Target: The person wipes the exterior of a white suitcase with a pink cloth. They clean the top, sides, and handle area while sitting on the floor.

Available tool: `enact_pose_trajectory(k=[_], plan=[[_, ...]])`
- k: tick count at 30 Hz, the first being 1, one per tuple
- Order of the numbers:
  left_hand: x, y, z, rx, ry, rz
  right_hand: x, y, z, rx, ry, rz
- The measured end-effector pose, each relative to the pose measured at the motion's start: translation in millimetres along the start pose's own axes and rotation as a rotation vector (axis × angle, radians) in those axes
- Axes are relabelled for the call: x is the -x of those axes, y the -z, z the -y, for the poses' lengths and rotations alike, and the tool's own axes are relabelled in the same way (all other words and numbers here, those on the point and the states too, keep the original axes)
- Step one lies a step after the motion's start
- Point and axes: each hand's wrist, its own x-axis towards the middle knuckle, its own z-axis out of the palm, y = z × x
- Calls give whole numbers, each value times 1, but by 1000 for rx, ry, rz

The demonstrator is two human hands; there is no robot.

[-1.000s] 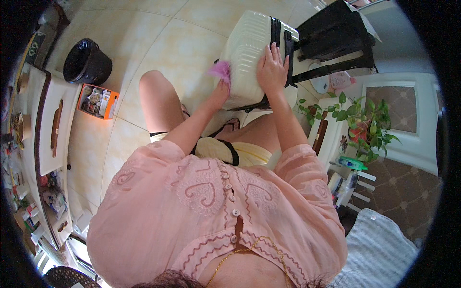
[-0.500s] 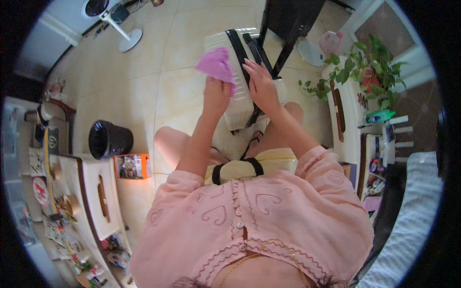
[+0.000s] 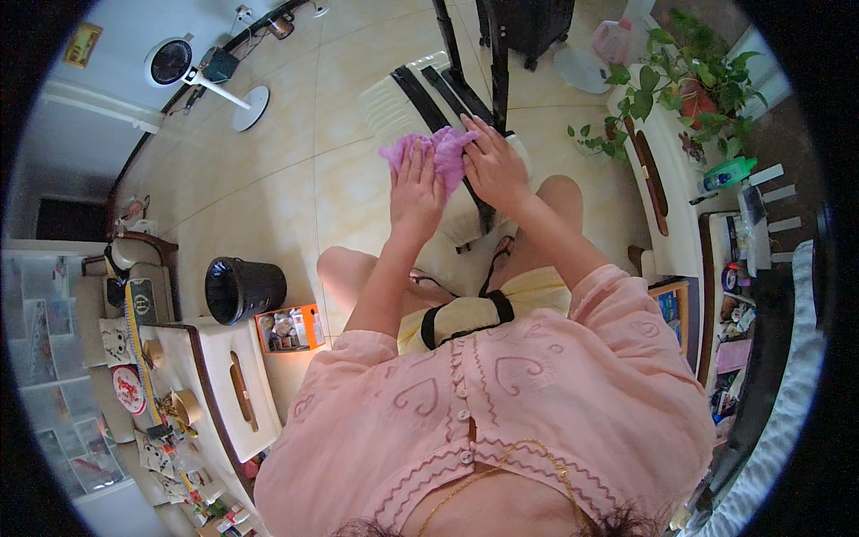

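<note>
Tiled floor (image 3: 268,192): pale, carrying all the floor items listed. White suitcase (image 3: 385,106): ribbed shell, black trim, located on the floor directly before the seated person, by the knees; black pull handle (image 3: 498,67) extended. Black suitcase (image 3: 532,22): beyond the white one, cut off by the upper edge of view. Pedestal fan (image 3: 215,88): white, far left. Potted plant (image 3: 680,85): green leaves, upper right. Black bin (image 3: 246,291): left of the person, with an orange box (image 3: 313,327) just beside it, filled with small items. Purple cloth (image 3: 452,152): bunched on the white suitcase. Left hand (image 3: 417,197): flat over the cloth, fingers straight, not curled round it. Right hand (image 3: 497,174): fingers extended at the cloth's right end; whether the thumb pinches it cannot be determined.
</note>
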Motion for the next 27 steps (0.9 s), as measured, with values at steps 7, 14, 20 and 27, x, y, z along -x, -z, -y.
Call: enact_pose_trajectory(k=[7,14,20,27], plan=[[31,19,-31,136,-22,-18,-9,7,-16,-194,127,73],[13,43,-16,560,90,-131,-6,18,-20,-37,12,25],[-48,8,62,34,42,-346,27,5,57,24,-298,91],[-44,-3,42,35,-45,-164,24,0,34,-12,-231,150]])
